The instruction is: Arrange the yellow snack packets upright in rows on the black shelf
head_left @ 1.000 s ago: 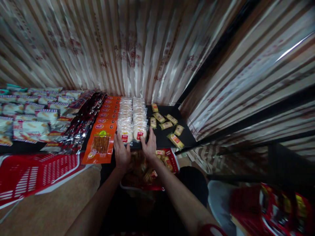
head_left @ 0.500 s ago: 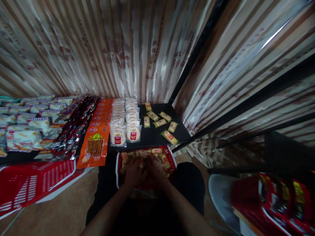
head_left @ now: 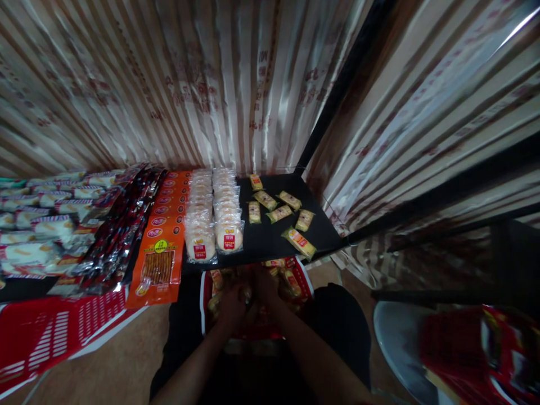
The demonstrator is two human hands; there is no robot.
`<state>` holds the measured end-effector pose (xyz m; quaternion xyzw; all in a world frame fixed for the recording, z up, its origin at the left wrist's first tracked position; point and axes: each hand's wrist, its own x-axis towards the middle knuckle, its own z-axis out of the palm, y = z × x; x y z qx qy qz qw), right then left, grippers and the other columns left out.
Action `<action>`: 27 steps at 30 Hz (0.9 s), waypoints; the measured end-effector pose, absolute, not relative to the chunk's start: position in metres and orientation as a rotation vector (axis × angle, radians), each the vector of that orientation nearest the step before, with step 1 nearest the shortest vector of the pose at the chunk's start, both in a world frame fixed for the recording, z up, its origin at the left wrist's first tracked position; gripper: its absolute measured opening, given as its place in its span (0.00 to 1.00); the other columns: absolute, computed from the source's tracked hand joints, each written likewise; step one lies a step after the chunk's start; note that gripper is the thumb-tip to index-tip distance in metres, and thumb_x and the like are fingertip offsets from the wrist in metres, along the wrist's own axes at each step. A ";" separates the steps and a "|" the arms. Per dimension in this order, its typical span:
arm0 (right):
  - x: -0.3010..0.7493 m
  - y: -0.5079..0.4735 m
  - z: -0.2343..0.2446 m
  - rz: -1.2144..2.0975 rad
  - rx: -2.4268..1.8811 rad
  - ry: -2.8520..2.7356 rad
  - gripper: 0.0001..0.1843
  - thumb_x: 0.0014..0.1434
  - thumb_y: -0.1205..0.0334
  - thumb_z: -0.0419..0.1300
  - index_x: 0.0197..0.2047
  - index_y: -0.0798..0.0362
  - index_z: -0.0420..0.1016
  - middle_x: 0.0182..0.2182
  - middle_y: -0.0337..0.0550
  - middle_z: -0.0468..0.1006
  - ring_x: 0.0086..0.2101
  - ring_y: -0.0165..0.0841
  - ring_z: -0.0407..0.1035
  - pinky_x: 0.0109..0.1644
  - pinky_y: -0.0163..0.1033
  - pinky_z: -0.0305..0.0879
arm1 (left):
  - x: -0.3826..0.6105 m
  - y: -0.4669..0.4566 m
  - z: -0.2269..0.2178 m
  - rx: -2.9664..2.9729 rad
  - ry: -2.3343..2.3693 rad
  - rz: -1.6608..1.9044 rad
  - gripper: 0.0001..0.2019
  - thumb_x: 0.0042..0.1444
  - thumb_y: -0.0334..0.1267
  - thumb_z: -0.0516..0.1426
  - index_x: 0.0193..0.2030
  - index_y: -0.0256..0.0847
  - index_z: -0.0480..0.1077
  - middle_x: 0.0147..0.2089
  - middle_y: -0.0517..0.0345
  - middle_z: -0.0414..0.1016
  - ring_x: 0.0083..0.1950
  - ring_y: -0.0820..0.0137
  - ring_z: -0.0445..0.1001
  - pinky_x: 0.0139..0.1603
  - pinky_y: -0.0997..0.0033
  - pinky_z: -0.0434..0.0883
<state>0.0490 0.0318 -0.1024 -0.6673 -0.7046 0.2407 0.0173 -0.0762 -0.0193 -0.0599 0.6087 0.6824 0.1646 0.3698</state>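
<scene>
My left hand and my right hand are down inside a red basket on my lap, among small yellow snack packets. The fingers are curled in the dim basket; what they grip is hidden. Above the basket is a black shelf. On it stand two rows of clear packs of round white crackers. To their right lie several loose yellow snack packets.
Orange snack bags, dark red packets and white bread packs fill the shelf's left part. A red basket lies at lower left. A white stool and red goods are at lower right. Striped foil walls stand behind.
A second ago both hands were pressed on the front cracker packs on the shelf. They dropped into the red basket and have stayed there among the packets.
</scene>
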 end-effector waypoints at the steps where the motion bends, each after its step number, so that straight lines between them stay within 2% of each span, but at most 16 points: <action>1: 0.052 0.031 -0.100 0.743 -2.047 -2.207 0.20 0.59 0.70 0.45 0.53 0.54 0.67 0.48 0.51 0.74 0.46 0.37 0.68 0.47 0.38 0.60 | -0.076 -0.019 -0.061 1.564 1.747 0.445 0.15 0.53 0.28 0.48 0.44 0.39 0.71 0.47 0.49 0.74 0.48 0.66 0.71 0.51 0.64 0.65; 5: 0.061 0.024 -0.086 0.735 -1.995 -2.198 0.19 0.60 0.65 0.46 0.53 0.48 0.67 0.46 0.47 0.75 0.43 0.36 0.71 0.42 0.36 0.62 | -0.076 -0.016 -0.058 1.597 1.732 0.607 0.16 0.53 0.28 0.47 0.42 0.40 0.72 0.47 0.50 0.74 0.50 0.65 0.69 0.53 0.61 0.65; 10: 0.072 0.011 -0.065 0.658 -2.181 -1.948 0.18 0.60 0.59 0.47 0.49 0.57 0.69 0.36 0.52 0.78 0.36 0.37 0.72 0.38 0.37 0.63 | -0.077 -0.016 -0.045 1.628 1.752 0.684 0.13 0.56 0.31 0.46 0.40 0.38 0.71 0.44 0.49 0.74 0.49 0.65 0.70 0.51 0.61 0.66; 14: 0.083 -0.005 -0.047 0.733 -2.093 -1.795 0.19 0.57 0.58 0.50 0.49 0.56 0.69 0.34 0.48 0.78 0.35 0.36 0.72 0.36 0.36 0.63 | -0.076 -0.022 -0.037 1.584 1.770 0.696 0.13 0.55 0.32 0.47 0.42 0.38 0.70 0.44 0.50 0.73 0.46 0.66 0.71 0.48 0.63 0.67; 20: 0.092 -0.032 -0.024 0.762 -1.918 -1.652 0.15 0.54 0.57 0.48 0.39 0.52 0.72 0.29 0.44 0.77 0.31 0.36 0.71 0.33 0.37 0.62 | -0.073 -0.036 -0.035 1.514 1.751 0.683 0.15 0.53 0.31 0.47 0.45 0.35 0.68 0.48 0.47 0.72 0.50 0.66 0.69 0.52 0.64 0.64; 24: 0.088 -0.043 -0.018 0.977 -1.758 -1.395 0.11 0.49 0.56 0.51 0.33 0.51 0.70 0.26 0.43 0.76 0.29 0.36 0.69 0.32 0.37 0.63 | -0.070 -0.044 -0.037 1.315 1.690 0.662 0.16 0.53 0.35 0.50 0.48 0.35 0.65 0.50 0.47 0.72 0.51 0.66 0.70 0.52 0.66 0.64; 27: 0.084 -0.047 -0.013 1.226 -1.552 -1.220 0.10 0.45 0.55 0.55 0.30 0.51 0.68 0.23 0.39 0.74 0.26 0.33 0.68 0.28 0.35 0.62 | -0.070 -0.049 -0.034 1.198 1.543 0.755 0.15 0.51 0.37 0.51 0.46 0.36 0.66 0.46 0.49 0.74 0.46 0.66 0.72 0.48 0.67 0.67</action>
